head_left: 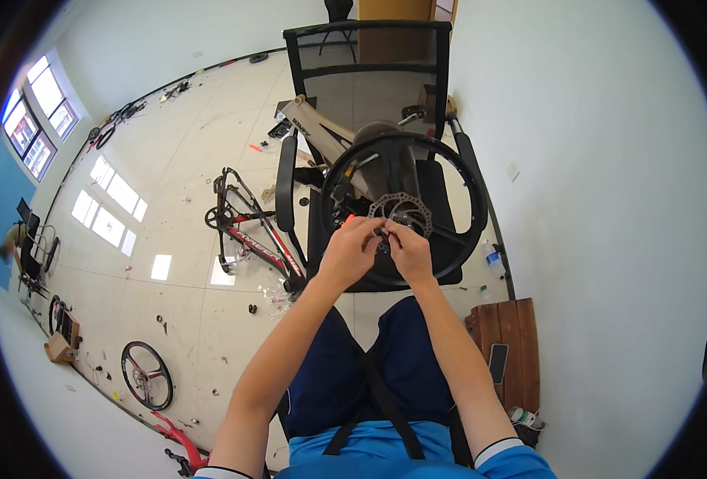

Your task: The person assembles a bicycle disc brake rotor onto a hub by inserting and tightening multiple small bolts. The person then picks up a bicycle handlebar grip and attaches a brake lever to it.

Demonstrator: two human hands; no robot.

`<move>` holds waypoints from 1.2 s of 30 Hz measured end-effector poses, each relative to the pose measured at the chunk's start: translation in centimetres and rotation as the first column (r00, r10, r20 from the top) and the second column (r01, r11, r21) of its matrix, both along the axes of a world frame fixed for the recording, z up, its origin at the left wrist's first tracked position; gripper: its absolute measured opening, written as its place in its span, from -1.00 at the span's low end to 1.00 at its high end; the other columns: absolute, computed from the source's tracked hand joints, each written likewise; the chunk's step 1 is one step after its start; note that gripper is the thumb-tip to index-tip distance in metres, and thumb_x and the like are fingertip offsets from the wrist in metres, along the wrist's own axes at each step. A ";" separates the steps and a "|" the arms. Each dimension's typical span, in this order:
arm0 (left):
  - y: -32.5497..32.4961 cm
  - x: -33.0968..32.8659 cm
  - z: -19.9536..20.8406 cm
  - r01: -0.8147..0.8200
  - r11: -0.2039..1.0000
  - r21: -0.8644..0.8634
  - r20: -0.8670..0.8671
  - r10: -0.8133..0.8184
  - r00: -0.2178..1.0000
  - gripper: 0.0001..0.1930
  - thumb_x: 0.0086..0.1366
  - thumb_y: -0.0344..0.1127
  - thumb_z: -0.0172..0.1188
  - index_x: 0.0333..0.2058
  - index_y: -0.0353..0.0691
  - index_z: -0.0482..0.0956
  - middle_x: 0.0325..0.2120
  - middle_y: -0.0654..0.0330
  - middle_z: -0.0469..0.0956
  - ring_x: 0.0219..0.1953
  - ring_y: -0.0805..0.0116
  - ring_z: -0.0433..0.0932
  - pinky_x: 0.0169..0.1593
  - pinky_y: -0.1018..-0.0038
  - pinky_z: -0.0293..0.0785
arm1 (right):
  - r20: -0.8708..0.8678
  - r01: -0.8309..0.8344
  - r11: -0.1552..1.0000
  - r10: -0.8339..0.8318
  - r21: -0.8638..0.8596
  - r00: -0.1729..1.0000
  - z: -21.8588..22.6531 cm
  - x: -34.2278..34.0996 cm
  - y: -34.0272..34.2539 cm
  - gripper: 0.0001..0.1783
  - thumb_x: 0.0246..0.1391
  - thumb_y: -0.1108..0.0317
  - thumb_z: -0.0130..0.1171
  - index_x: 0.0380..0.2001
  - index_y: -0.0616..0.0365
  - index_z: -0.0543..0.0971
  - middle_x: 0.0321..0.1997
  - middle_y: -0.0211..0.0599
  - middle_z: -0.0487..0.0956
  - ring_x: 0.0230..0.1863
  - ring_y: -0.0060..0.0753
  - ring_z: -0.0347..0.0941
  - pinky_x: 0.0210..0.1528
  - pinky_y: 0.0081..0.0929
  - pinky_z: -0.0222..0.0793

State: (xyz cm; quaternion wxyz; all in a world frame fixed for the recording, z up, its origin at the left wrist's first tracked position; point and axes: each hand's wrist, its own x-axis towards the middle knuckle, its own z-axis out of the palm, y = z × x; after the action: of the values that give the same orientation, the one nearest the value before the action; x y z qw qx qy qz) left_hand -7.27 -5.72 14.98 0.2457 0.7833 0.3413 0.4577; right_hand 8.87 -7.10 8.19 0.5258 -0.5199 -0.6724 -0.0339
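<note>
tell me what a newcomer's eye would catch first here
Probably the black wheel with its brake disc, near centre, seen against the black chair, left hand and right hand close together at the disc's lower edge. Then the red-and-black bike frame on the floor, left of the chair.

This looks like a bicycle workshop: a bike frame lies left of centre, a loose wheel lower left.

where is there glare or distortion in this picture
Head view: reflected window light glares off the floor; the windows look partly washed out; straight edges bow toward the dark rim; detail between the fingers is too small to tell.
</note>
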 end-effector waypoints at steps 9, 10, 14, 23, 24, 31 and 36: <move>-1.1 1.4 -1.4 -0.065 0.993 0.102 0.047 0.060 0.997 -0.83 0.15 -0.57 0.28 -0.24 -0.40 0.63 -0.41 -0.03 0.62 -0.41 0.10 0.66 -0.34 0.42 0.56 | 0.007 0.067 0.997 -0.068 0.039 0.998 -0.4 -0.3 0.3 -0.87 0.03 0.59 0.25 -0.31 0.19 0.60 -0.31 -0.24 0.69 -0.29 -0.18 0.65 -0.26 -0.40 0.59; -0.9 1.6 -1.6 -0.062 0.981 0.186 0.043 0.055 0.998 -0.83 0.16 -0.58 0.26 -0.24 -0.40 0.63 -0.39 -0.03 0.61 -0.39 0.03 0.63 -0.34 0.36 0.53 | 0.010 0.069 0.996 -0.070 0.056 0.997 -0.4 -0.4 0.3 -0.88 0.04 0.58 0.24 -0.32 0.18 0.60 -0.33 -0.25 0.68 -0.32 -0.18 0.64 -0.30 -0.40 0.58; -0.7 1.5 -1.1 -0.042 0.992 0.117 -0.027 0.046 0.999 -0.81 0.15 -0.58 0.25 -0.22 -0.39 0.64 -0.40 -0.04 0.64 -0.41 0.12 0.67 -0.31 0.43 0.57 | 0.011 0.045 0.999 -0.045 0.012 0.999 -0.1 -0.3 0.3 -0.87 0.02 0.57 0.26 -0.31 0.17 0.60 -0.33 -0.25 0.67 -0.31 -0.18 0.64 -0.28 -0.38 0.57; -0.6 -0.4 0.1 -0.004 0.956 -0.293 0.352 0.112 0.929 -0.80 0.18 -0.52 0.31 -0.18 -0.37 0.66 -0.42 0.06 0.68 -0.41 0.34 0.70 -0.29 0.52 0.61 | 0.328 -0.030 0.997 0.005 0.072 0.945 6.5 1.7 -1.4 -0.83 -0.06 0.36 0.38 -0.35 0.10 0.67 -0.41 -0.39 0.64 -0.33 -0.33 0.53 -0.29 -0.41 0.47; -0.1 -0.6 -0.6 -0.023 0.987 -0.159 0.215 0.057 0.975 -0.74 0.19 -0.54 0.31 -0.12 -0.39 0.64 -0.39 0.06 0.68 -0.40 0.33 0.69 -0.27 0.52 0.60 | 0.357 -0.027 0.999 0.010 0.042 0.934 6.2 3.4 -1.3 -0.83 -0.06 0.35 0.38 -0.35 0.10 0.67 -0.41 -0.41 0.62 -0.33 -0.33 0.52 -0.29 -0.41 0.46; 2.3 3.2 -5.1 -0.033 0.998 0.053 0.014 0.033 0.999 -0.70 0.19 -0.46 0.30 -0.08 -0.33 0.61 -0.27 0.06 0.60 -0.29 0.06 0.61 -0.19 0.32 0.56 | 0.570 0.010 0.964 0.148 -0.265 0.808 6.2 8.7 -1.1 -0.88 -0.02 0.31 0.34 -0.40 0.08 0.67 -0.47 -0.43 0.53 -0.38 -0.32 0.48 -0.30 -0.36 0.46; 4.0 5.5 -7.8 -0.046 0.981 0.188 -0.084 0.062 0.995 -0.78 0.14 -0.51 0.31 -0.19 -0.33 0.64 -0.33 0.07 0.60 -0.32 0.09 0.61 -0.22 0.33 0.57 | 0.615 0.005 0.934 0.232 -0.358 0.754 5.2 9.3 0.8 -0.88 -0.02 0.31 0.33 -0.43 0.10 0.66 -0.45 -0.40 0.55 -0.34 -0.30 0.50 -0.27 -0.35 0.48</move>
State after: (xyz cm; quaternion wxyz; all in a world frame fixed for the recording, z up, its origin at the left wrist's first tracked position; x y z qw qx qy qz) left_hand -1.78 -1.72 7.16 0.1437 0.8129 0.3289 0.4586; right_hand 18.22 -6.26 13.36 0.1650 -0.5157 -0.8384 -0.0632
